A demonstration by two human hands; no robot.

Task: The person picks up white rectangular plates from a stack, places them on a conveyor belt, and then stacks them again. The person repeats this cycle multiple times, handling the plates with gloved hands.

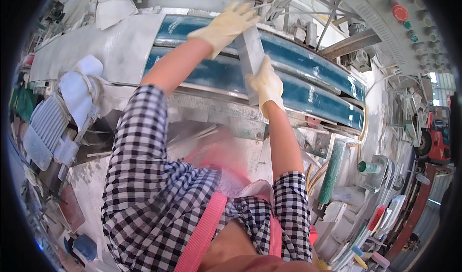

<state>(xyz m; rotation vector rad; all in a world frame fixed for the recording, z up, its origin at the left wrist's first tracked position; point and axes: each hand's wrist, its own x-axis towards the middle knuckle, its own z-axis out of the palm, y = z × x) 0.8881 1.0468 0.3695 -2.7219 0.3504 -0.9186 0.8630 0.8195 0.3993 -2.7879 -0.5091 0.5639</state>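
Both my hands wear pale yellow gloves and hold a flat grey stone slab [250, 55] that stands on edge against the blue machine body [308, 74]. My left hand [228, 24] grips the slab's far upper end. My right hand [266, 84] clasps its near right edge lower down. My forearms are bare below checked black-and-white sleeves. A pink apron strap crosses my chest.
A dusty grey machine bed [120, 45] lies to the left. A ribbed electric motor [45, 127] sits at the far left. A green cylinder [331, 171] stands at the right, a panel of coloured buttons [409, 21] at the upper right, and a red vehicle [435, 139] beyond.
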